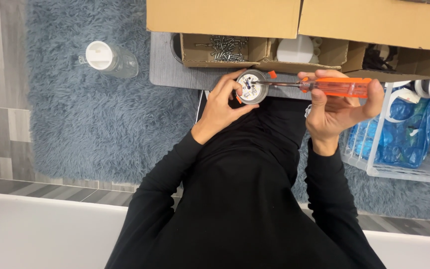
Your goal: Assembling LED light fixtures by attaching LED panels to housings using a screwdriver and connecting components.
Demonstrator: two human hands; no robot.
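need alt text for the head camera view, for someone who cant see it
Seen from above, a person's left hand holds a small round fitting while the right hand points an orange-handled screwdriver at it, beside a cardboard box holding screws.

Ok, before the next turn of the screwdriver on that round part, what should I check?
1. Left hand grips the round metal-rimmed part: ok, fingers wrap its rim.
2. Right hand holds the orange-handled screwdriver: ok, closed around the handle.
3. Screwdriver tip reaches the part's face: ok, the shaft ends near its centre.
4. Tip seated in a screw head: cannot tell, too small.
5. Spare screws at hand: ok, a pile lies in the cardboard box compartment just beyond the part.
6. Part supported: not ok, it is held in the air over the lap, not resting on anything.
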